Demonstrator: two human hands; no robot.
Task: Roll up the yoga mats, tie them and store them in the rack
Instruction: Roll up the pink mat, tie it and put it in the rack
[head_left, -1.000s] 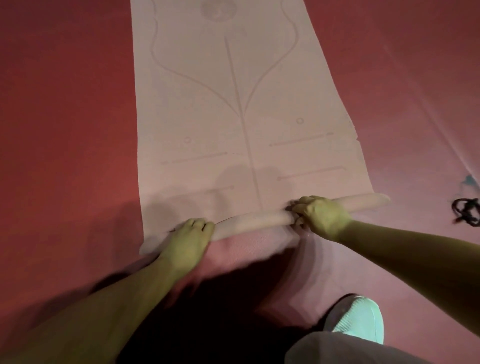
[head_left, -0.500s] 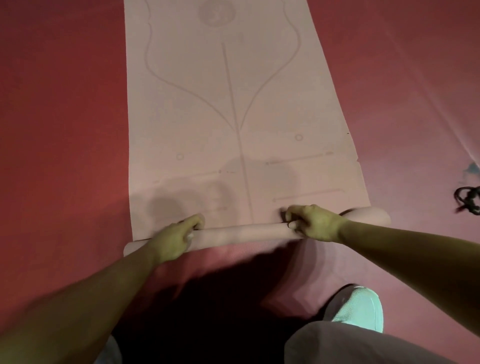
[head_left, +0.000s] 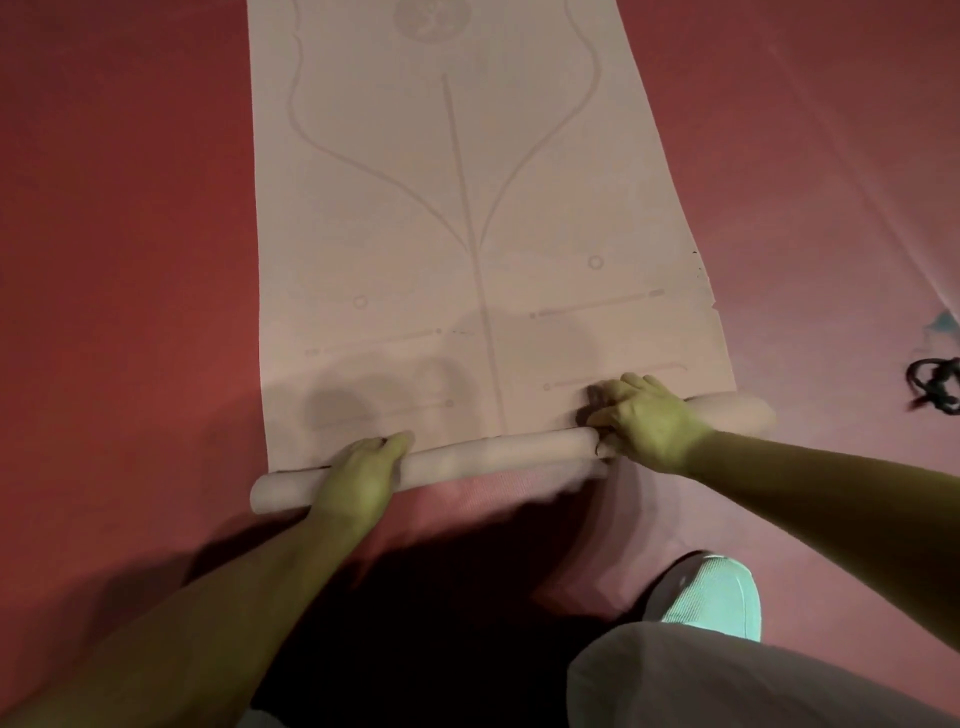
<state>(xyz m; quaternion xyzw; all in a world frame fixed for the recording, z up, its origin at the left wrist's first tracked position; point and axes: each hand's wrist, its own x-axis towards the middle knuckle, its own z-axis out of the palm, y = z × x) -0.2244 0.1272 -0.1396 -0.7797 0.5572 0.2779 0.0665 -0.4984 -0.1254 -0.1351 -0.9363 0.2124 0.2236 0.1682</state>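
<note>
Head view: a pale pink line-printed foam yoga mat (head_left: 467, 234) lies flat on the red floor (head_left: 130, 260), its unrolled length running toward 12 o'clock. Its thin rolled end (head_left: 493, 457) spans 8 to 2 o'clock. The left hand (head_left: 358, 478) and right hand (head_left: 649, 421) each curl over it, the right farther ahead. The next push likely goes toward 12.

A pale pink mat (head_left: 457, 234) lies flat on the red floor (head_left: 130, 260), stretching away from the person, its near end wound into a thin roll (head_left: 493, 454). The left hand (head_left: 358, 478) grips the roll near its left end. The right hand (head_left: 649, 423) curls over it toward the right end. A pale shoe (head_left: 711, 597) stands at the near right, and a black strap (head_left: 935, 384) lies on the floor at the right edge.
</note>
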